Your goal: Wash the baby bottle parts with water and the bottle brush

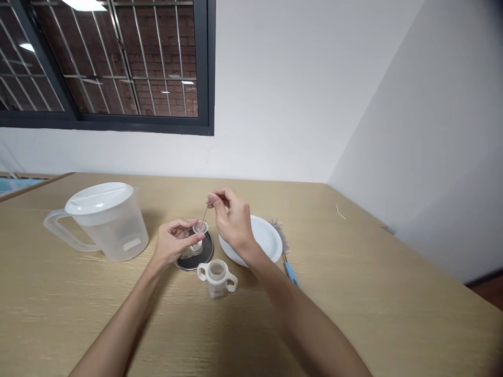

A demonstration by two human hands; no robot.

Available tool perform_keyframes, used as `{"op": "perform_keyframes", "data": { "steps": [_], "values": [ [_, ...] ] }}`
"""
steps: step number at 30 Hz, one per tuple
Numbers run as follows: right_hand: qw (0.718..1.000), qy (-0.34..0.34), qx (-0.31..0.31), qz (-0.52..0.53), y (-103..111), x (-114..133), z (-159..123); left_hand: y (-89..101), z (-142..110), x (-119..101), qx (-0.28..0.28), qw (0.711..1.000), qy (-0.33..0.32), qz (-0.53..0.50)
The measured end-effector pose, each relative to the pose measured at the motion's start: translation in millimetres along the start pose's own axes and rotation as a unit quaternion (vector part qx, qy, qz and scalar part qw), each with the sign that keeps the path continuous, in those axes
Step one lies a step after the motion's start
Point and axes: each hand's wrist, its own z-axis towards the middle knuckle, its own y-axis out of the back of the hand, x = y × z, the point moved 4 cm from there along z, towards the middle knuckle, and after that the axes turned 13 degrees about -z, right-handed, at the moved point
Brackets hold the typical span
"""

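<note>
Between its thumb and fingers, my left hand (175, 241) holds a small round whitish bottle cap (200, 227), its round face turned up. My right hand (232, 214) is raised just to the right of it, pinching a thin wire-like stick (205, 213). The stick slants down to the cap's middle; whether its tip goes inside is too small to tell. Under my left hand lies a dark round tray (204, 254) with clear and white parts (192, 250) on it, partly hidden. Nearer to me stands an uncapped baby bottle (217, 280) with two white handles.
A translucent lidded pitcher (118, 230) stands on the left. Behind my right wrist is a white plate (267, 238), with a blue-handled bottle brush (290, 269) beside it. Farther right lies a thin pale strand (340, 212). The wooden table (373, 293) meets white walls.
</note>
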Motion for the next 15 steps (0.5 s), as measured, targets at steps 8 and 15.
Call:
{"op": "perform_keyframes", "data": {
  "steps": [8,15],
  "values": [
    [0.999,0.02,-0.028,-0.008,13.5,5.1,4.2,-5.9,-2.7,-4.4,0.031,0.996,-0.032,0.072],
    [0.998,0.035,-0.052,-0.015,21.9,10.4,4.6,-9.2,-4.0,-12.4,0.045,0.994,-0.031,0.09]
  ]
}}
